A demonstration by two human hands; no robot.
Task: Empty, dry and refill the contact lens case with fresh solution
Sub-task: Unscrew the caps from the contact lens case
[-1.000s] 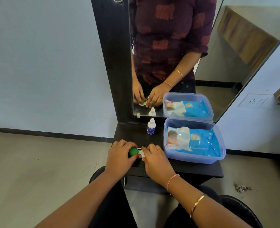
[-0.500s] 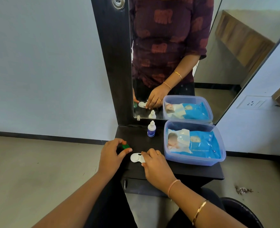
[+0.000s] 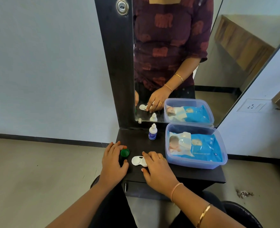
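Black dressing shelf [image 3: 177,176] carries a clear tub [image 3: 219,164] of baby wipes [image 3: 202,148]. Left hand [image 3: 113,163] lies loosely spread; right hand [image 3: 159,171] curls its fingers. Solution bottle [image 3: 152,134] stands behind. The white contact lens case [image 3: 136,161] sits mid-shelf in the right hand's grip, and the green cap [image 3: 124,153] lies beside the left fingertips.

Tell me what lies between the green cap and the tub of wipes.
In the head view, the white lens case lies there, the right hand holding its right half.
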